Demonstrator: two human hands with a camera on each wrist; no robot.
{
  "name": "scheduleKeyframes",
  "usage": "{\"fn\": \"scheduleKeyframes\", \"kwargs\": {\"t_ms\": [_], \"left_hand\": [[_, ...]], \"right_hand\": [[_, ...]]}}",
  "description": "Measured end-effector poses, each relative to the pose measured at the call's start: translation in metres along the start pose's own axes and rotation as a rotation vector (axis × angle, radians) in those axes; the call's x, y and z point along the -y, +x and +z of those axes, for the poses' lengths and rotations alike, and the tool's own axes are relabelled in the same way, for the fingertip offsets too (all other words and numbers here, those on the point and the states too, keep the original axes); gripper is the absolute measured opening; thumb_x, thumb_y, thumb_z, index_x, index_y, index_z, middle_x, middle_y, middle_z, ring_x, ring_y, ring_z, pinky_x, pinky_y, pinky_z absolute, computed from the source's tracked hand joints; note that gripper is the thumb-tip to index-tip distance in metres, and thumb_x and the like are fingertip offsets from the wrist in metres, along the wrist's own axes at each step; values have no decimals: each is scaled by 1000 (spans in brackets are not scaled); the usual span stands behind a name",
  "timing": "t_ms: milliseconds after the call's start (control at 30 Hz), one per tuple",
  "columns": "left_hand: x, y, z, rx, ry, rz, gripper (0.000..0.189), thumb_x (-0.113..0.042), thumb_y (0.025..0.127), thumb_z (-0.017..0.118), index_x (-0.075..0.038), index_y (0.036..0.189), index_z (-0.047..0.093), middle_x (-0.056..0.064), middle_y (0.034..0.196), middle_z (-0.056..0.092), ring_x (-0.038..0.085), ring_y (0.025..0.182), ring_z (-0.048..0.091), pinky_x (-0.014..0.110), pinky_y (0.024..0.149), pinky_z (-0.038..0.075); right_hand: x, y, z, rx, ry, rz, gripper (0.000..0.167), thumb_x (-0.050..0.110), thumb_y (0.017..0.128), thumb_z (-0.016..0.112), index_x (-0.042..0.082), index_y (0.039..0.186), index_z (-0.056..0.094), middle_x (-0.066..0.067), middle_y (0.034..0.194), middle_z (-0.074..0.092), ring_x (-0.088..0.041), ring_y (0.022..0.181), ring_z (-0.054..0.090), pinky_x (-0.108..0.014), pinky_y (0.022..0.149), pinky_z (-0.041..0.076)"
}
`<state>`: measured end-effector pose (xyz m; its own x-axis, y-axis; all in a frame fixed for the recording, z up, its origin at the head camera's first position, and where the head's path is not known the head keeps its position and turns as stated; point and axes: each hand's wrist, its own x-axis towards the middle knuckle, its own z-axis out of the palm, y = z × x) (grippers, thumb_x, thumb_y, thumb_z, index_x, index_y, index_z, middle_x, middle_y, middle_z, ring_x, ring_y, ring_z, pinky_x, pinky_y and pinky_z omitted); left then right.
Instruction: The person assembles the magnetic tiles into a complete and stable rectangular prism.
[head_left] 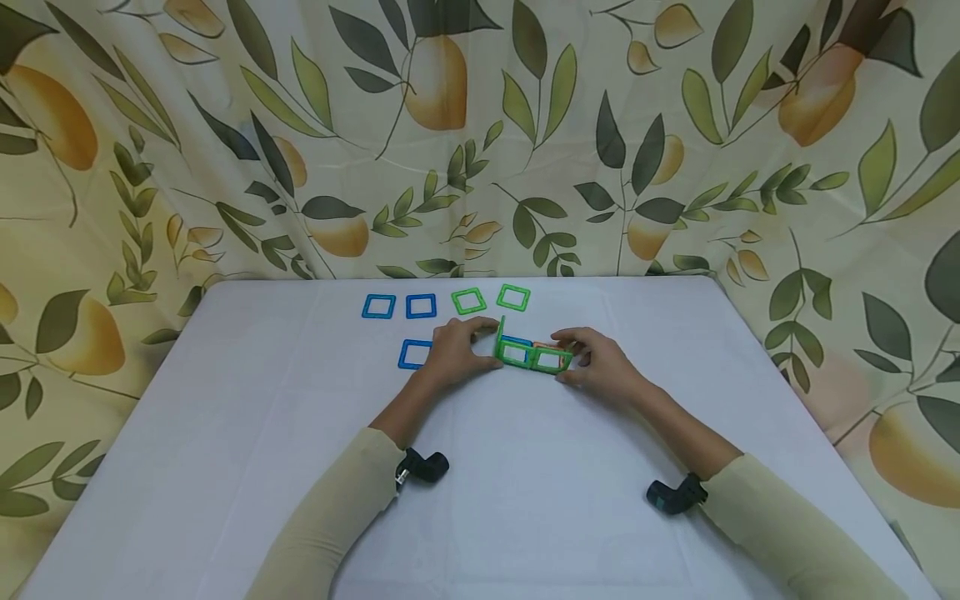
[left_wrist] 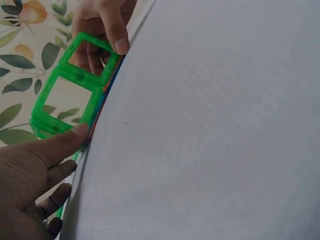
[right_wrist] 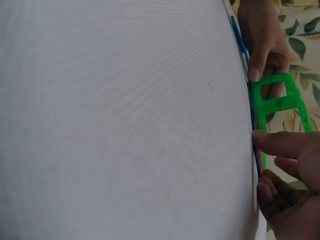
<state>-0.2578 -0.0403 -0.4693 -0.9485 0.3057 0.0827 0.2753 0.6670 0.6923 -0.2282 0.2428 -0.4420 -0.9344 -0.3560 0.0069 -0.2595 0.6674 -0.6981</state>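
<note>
A small structure of square magnetic tiles stands on the table between both hands. Its front is two green tiles (head_left: 533,358) side by side, and a green tile (head_left: 500,330) rises at the left end. Behind the front, blue and orange tile edges show low down. My left hand (head_left: 454,348) holds the left end, its thumb against the lower front corner. At the other end my right hand (head_left: 602,364) grips the structure between thumb and fingers. In the left wrist view the green front (left_wrist: 75,75) stands upright; the back is mostly hidden.
Two blue tiles (head_left: 421,317) and two green tiles (head_left: 513,309) lie flat in a row farther back. Another blue tile (head_left: 402,354) lies partly behind my left hand. White cloth covers the table (head_left: 465,500); a patterned curtain (head_left: 480,167) hangs beyond its far edge.
</note>
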Motion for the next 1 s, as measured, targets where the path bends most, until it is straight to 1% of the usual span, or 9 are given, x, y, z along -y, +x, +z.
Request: {"fn": "scheduleKeyframes", "kwargs": {"t_ms": [100,233,367,467,567,767,900,1000], "left_hand": [[-1,-1,1,-3,-1,-18,70,-38,79,95,-25,141,67,-1,127,67,20,112,57,47,101,38],[-5,-2,3,-7,36,-14,79,-47,75,95,-24,144,65,0,130,66,21,114,53,47,103,38],[-8,-2,5,-9,74,-11,85,-53,75,94,-22,147,62,3,127,66,22,115,52,48,105,36],[-7,-1,7,-12,78,-19,85,-55,75,93,-21,146,62,4,123,66,22,112,52,48,105,37],[-6,-1,7,-13,76,-30,84,-55,75,93,-21,147,62,4,122,66,22,112,52,48,105,37],[-5,-2,6,-8,48,-65,82,-51,77,93,-22,147,62,5,121,63,24,113,50,47,100,40],[-6,-2,3,6,37,-48,80,-46,79,93,-21,148,62,3,119,64,23,111,51,46,99,40],[-6,-2,0,29,40,-28,78,-40,81,93,-19,149,60,1,120,66,21,110,53,45,103,37]], "right_hand": [[3,-1,1,20,4,11,68,5,83,89,1,144,59,-17,129,64,-31,109,58,-46,93,51],[7,-3,2,44,9,24,69,6,81,91,0,142,59,-16,126,63,-30,105,59,-45,92,53],[12,-7,5,57,24,15,67,4,80,91,-2,139,61,-16,123,63,-29,102,59,-42,89,54],[16,-9,9,72,37,3,64,3,80,91,-3,136,62,-16,121,63,-29,100,60,-39,87,54],[19,-11,11,86,46,-2,61,2,80,91,-5,134,63,-17,121,62,-28,100,61,-37,87,56],[23,-14,13,82,48,7,62,1,79,91,-9,133,61,-18,119,62,-27,99,62,-36,85,57],[27,-18,16,82,58,30,66,-1,79,90,-11,135,59,-19,118,63,-26,98,63,-34,84,57],[32,-20,20,92,72,46,67,-2,79,90,-12,137,57,-18,115,64,-26,97,64,-34,85,57]]}}
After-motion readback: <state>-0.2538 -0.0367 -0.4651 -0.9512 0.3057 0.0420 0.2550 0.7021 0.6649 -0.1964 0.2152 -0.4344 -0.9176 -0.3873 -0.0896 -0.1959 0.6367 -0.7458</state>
